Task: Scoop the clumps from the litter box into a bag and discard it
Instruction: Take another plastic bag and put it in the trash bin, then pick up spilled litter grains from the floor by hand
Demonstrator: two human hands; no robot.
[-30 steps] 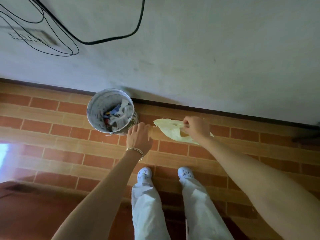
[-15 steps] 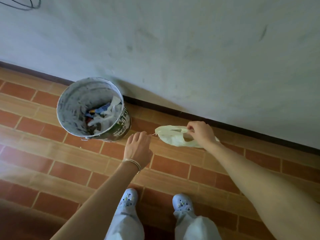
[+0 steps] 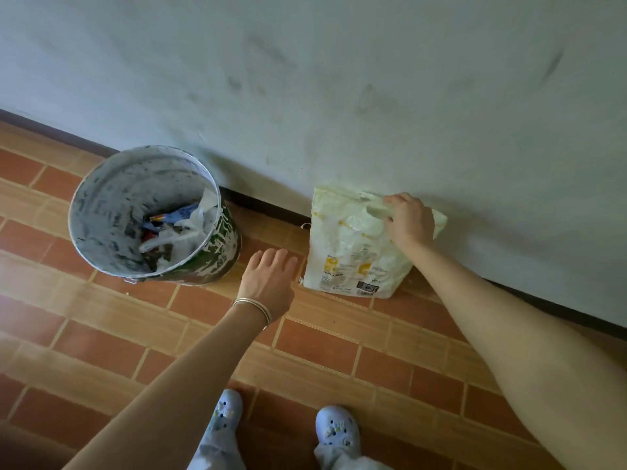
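A pale yellow plastic bag (image 3: 349, 252) with printed labels hangs flat in front of the wall, its lower edge near the tiled floor. My right hand (image 3: 409, 222) grips its handle at the top right. My left hand (image 3: 269, 279), with thin bangles at the wrist, hovers with relaxed fingers between the bag and the bin, holding nothing. A paint-stained round bin (image 3: 149, 215) stands on the floor to the left, with wrappers and plastic scraps inside.
A grey-white wall (image 3: 339, 96) with a dark skirting strip runs behind the bin and bag. Red-brown brick-pattern tiles (image 3: 322, 344) cover the floor. My two feet in light blue clogs (image 3: 336, 425) stand at the bottom.
The bag has spread out from a bunched strip to a flat hanging sheet held by my right hand alone. My left hand has come away from its edge. The view has moved closer.
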